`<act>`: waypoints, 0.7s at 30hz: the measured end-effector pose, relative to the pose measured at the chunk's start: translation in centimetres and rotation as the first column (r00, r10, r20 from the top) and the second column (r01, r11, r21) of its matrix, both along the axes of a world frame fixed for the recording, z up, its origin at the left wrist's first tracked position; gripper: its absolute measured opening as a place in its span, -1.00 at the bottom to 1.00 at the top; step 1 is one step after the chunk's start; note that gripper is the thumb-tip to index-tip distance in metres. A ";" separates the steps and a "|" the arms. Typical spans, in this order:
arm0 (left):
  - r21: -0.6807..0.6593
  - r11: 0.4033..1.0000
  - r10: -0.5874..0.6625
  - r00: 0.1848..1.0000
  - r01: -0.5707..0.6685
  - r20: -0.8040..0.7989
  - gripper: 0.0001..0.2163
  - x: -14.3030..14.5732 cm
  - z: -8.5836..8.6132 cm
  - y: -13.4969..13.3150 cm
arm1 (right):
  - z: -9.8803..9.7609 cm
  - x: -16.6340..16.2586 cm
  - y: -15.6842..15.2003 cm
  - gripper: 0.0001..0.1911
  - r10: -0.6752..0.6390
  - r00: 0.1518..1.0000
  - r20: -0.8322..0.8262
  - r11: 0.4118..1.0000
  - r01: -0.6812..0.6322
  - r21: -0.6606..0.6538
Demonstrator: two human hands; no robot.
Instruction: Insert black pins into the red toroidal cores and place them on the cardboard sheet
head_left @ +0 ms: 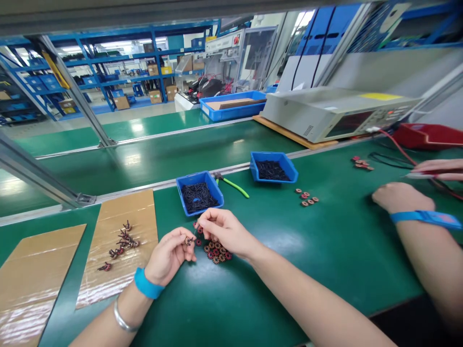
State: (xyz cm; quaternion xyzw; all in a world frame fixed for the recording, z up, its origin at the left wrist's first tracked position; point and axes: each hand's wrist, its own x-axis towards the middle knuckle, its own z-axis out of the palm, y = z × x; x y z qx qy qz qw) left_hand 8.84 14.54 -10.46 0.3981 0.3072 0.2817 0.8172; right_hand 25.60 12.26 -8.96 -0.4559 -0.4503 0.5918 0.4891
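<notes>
My left hand [170,255] is closed on a small copper-wound ring coil [188,240] held just above the green mat. My right hand [222,229] pinches a thin dark piece at that coil, fingers pressed together. Directly beneath my right hand lies a pile of several red-brown ring coils [216,254]. A blue tray of short black pieces [198,193] stands just behind my hands. To the left, several coils with leads sticking out [121,242] lie on a taped cardboard sheet [115,270].
A second blue tray [274,166] and green-handled cutters [235,186] sit further back. Loose coils [307,197] lie right of centre. Another person's hands [401,196] work at the right by a grey test instrument [336,113] with a red lead. A conveyor lies behind.
</notes>
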 end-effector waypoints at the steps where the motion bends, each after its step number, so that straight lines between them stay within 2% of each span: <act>1: 0.004 1.000 -0.002 1.000 0.002 0.003 -0.84 0.0 0.0 0.0 | 0.1 0.1 -0.1 -0.69 -0.004 1.000 0.003 1.000 0.004 -0.018; 4: 0.008 1.000 -0.004 1.000 0.004 0.015 -0.85 -0.1 0.1 0.0 | 0.2 0.2 -0.4 -0.72 0.008 1.000 0.023 0.998 -0.006 -0.064; 8: 0.011 1.000 -0.005 1.000 0.004 0.029 -0.86 -0.1 0.1 -0.1 | 0.3 0.2 -0.7 -0.63 0.118 0.993 0.024 0.988 -0.115 -0.104; 11: 0.005 1.000 0.004 0.999 -0.004 0.032 -0.88 0.0 0.0 -0.3 | 0.2 -0.1 -0.8 -0.55 0.181 0.983 0.024 0.980 -0.178 -0.089; 15: -0.011 1.000 0.004 0.999 -0.003 0.032 -0.89 0.0 0.0 -0.5 | 0.3 -0.5 -1.0 -0.63 0.205 0.974 0.091 0.978 -0.201 -0.053; 18: -0.021 1.000 0.013 0.999 -0.012 0.032 -0.88 0.1 0.1 -0.5 | 1.0 -0.7 -1.5 -0.71 0.195 0.973 0.124 0.979 -0.201 0.040; 21: -0.042 0.998 0.042 0.998 -0.040 0.039 -0.87 0.1 0.1 -0.5 | 1.7 -0.7 -2.2 -0.76 0.118 0.977 0.179 0.967 -0.154 0.203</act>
